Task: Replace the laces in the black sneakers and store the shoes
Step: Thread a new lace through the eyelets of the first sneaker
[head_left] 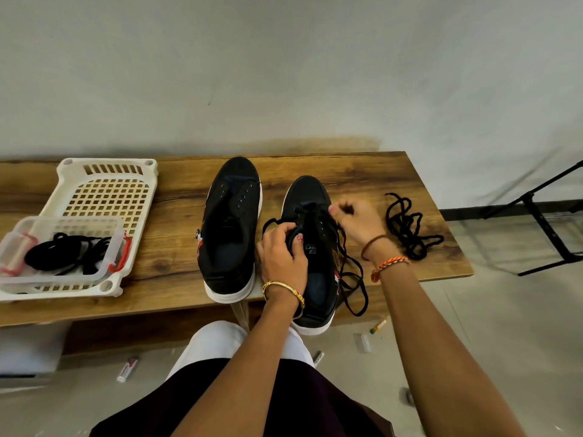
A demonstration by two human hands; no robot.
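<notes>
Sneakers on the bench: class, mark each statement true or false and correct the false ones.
1. The left sneaker has no lace in it. True.
2. Both hands are on the left sneaker. False: the left hand and right hand work on the right sneaker.
3. A loose black lace lies right of the sneakers. True.
4. The clear plastic box is empty. False: it holds black laces.
</notes>
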